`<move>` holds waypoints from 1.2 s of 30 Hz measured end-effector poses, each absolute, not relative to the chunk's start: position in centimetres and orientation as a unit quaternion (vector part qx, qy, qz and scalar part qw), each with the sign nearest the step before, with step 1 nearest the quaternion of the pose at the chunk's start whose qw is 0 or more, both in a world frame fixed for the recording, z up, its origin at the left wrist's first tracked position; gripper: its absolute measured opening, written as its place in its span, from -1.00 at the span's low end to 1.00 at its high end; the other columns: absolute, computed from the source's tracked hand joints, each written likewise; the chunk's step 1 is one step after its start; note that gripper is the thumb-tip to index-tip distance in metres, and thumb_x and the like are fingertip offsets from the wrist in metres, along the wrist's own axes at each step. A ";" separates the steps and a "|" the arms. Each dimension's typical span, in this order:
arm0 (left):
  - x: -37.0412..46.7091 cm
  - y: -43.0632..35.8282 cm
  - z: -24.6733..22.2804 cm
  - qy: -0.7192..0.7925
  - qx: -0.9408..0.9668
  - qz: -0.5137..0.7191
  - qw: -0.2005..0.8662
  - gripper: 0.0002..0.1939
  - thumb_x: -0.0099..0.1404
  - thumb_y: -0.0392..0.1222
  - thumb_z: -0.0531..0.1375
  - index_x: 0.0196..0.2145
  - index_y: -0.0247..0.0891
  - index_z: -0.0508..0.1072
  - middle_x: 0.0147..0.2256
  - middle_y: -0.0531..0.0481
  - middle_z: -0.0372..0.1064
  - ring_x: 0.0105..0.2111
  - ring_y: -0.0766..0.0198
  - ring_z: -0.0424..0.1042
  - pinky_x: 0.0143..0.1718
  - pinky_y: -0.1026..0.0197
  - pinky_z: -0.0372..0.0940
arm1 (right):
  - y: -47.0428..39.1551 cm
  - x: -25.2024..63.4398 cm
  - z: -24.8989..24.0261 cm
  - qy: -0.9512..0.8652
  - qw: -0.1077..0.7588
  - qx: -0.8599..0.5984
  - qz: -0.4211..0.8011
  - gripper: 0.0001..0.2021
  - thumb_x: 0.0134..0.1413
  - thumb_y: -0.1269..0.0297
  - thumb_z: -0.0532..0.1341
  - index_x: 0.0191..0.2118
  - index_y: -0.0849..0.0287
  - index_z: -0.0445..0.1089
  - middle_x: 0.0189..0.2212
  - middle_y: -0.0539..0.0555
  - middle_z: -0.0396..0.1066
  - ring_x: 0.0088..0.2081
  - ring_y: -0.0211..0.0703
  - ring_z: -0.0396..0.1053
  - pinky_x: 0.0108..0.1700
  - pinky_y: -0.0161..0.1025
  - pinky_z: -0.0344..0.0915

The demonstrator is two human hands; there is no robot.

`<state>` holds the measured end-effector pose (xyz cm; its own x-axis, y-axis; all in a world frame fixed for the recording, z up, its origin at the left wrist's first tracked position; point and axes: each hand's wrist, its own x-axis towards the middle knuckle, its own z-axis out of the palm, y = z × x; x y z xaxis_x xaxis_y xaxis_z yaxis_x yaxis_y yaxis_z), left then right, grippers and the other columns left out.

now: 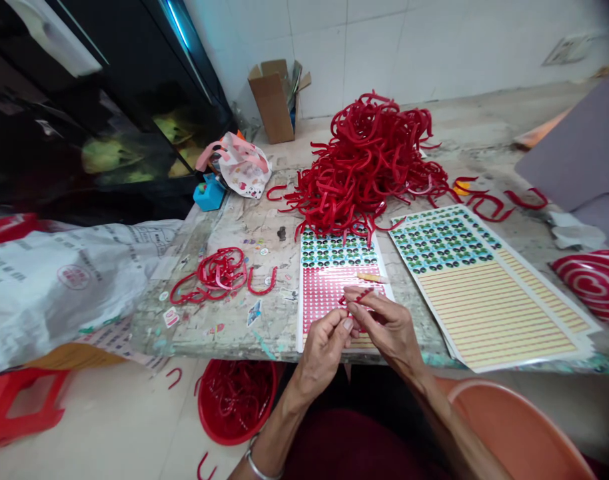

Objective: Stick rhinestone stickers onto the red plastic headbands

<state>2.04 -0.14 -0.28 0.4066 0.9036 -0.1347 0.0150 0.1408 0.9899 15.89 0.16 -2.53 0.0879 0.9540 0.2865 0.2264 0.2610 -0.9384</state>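
Both hands meet over the near half of a sticker sheet (307, 287) with rows of small pink and green prints. My left hand (324, 347) is closed, thumb and fingers pinching a thin red curved strip (365, 294). Fingers bent around the same strip, my right hand (390, 328) grips it from the other side; much of the strip is hidden by the fingers. Just beyond them a slim yellowish stick (372, 277) lies on the sheet. A big heap of red curved strips (364, 167) rises behind, overlapping the sheet's far end.
More sticker sheets (494, 300) lie to the right. On the left are a small pile of red strips (219, 272), a blue box (208, 195) and a white bag (244, 167). A cardboard box (272, 107) stands by the wall. Below sit a red basin (237, 400) and an orange tub (519, 427).
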 end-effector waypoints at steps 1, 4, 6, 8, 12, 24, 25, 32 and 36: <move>1.9 -0.3 -0.4 0.414 0.556 0.351 0.629 -0.75 0.31 -0.12 0.01 -0.35 -0.32 0.39 -0.48 0.05 0.23 -0.47 0.36 0.18 -0.39 0.31 0.12 | 0.3 15.9 -2.6 -0.560 0.534 -0.508 0.378 -0.78 0.01 0.31 0.22 -0.17 0.13 0.46 -0.17 0.14 0.46 -0.17 -0.08 0.43 -0.20 -0.18 0.42; 1.6 -0.7 -0.8 0.399 0.566 0.347 0.632 -0.75 0.32 -0.15 0.01 -0.29 -0.34 0.41 -0.45 0.03 0.26 -0.45 0.36 0.20 -0.37 0.31 0.14 | 0.7 16.2 -2.8 -0.474 0.534 -0.503 0.487 -0.67 -0.04 0.24 0.27 -0.09 0.15 0.42 -0.18 0.14 0.48 -0.18 -0.07 0.45 -0.24 -0.20 0.44; 1.5 -1.0 -1.0 0.390 0.569 0.346 0.636 -0.75 0.32 -0.16 0.00 -0.27 -0.35 0.41 -0.43 0.02 0.27 -0.43 0.36 0.21 -0.36 0.31 0.14 | 0.9 16.4 -2.8 -0.441 0.533 -0.494 0.527 -0.69 -0.06 0.20 0.28 -0.15 0.18 0.44 -0.23 0.13 0.50 -0.21 -0.07 0.46 -0.26 -0.21 0.45; 1.4 -1.1 -1.0 0.382 0.566 0.346 0.643 -0.74 0.33 -0.16 0.00 -0.26 -0.35 0.42 -0.42 0.01 0.27 -0.42 0.35 0.23 -0.33 0.29 0.16 | 1.1 16.6 -2.7 -0.433 0.530 -0.498 0.533 -0.72 -0.08 0.18 0.29 -0.22 0.20 0.47 -0.29 0.13 0.51 -0.25 -0.08 0.47 -0.28 -0.21 0.45; 1.4 -0.8 -0.8 0.384 0.539 0.340 0.668 -0.78 0.31 -0.18 0.04 -0.21 -0.35 0.39 -0.38 0.00 0.30 -0.36 0.32 0.29 -0.24 0.27 0.18 | 0.8 16.6 -3.0 -0.463 0.531 -0.512 0.491 -0.76 -0.08 0.21 0.29 -0.25 0.18 0.49 -0.32 0.09 0.51 -0.34 -0.15 0.46 -0.34 -0.27 0.44; 0.8 -0.8 -0.8 0.363 0.557 0.349 0.660 -0.79 0.29 -0.22 0.07 -0.17 -0.35 0.40 -0.41 0.01 0.35 -0.36 0.33 0.32 -0.24 0.28 0.20 | 0.7 17.5 -3.0 -0.504 0.459 -0.436 0.588 -0.43 -0.09 0.24 0.31 0.10 0.07 0.22 0.05 0.17 0.24 -0.11 -0.08 0.35 -0.33 -0.28 0.43; 0.8 -0.8 -0.8 0.358 0.557 0.349 0.664 -0.79 0.29 -0.23 0.07 -0.17 -0.35 0.40 -0.40 0.00 0.36 -0.35 0.32 0.33 -0.23 0.28 0.20 | 0.7 17.5 -3.0 -0.498 0.459 -0.429 0.598 -0.43 -0.10 0.25 0.31 0.09 0.07 0.22 0.04 0.16 0.24 -0.11 -0.09 0.35 -0.31 -0.27 0.43; 1.3 -0.9 -1.1 0.397 0.508 0.346 0.682 -0.80 0.28 -0.22 0.08 -0.19 -0.35 0.38 -0.43 0.03 0.34 -0.37 0.34 0.31 -0.24 0.30 0.19 | 0.4 17.0 -3.5 -0.519 0.484 -0.432 0.557 -0.44 -0.14 0.33 0.34 0.05 0.06 0.24 -0.07 0.10 0.23 -0.17 -0.18 0.34 -0.18 -0.22 0.41; 1.1 -1.1 -1.4 0.402 0.521 0.342 0.671 -0.84 0.27 -0.23 0.08 -0.25 -0.36 0.39 -0.47 0.04 0.31 -0.41 0.35 0.29 -0.30 0.31 0.18 | 0.3 17.1 -3.3 -0.504 0.478 -0.439 0.571 -0.42 -0.16 0.33 0.35 0.06 0.04 0.23 -0.13 0.07 0.24 -0.43 -0.35 0.33 -0.37 -0.31 0.40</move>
<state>1.13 -1.09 -1.37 0.4422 0.8779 -0.1835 -0.0396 0.2235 0.9739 17.07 0.27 -3.30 -0.1587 0.9871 -0.0200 -0.1031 -0.0367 -0.9940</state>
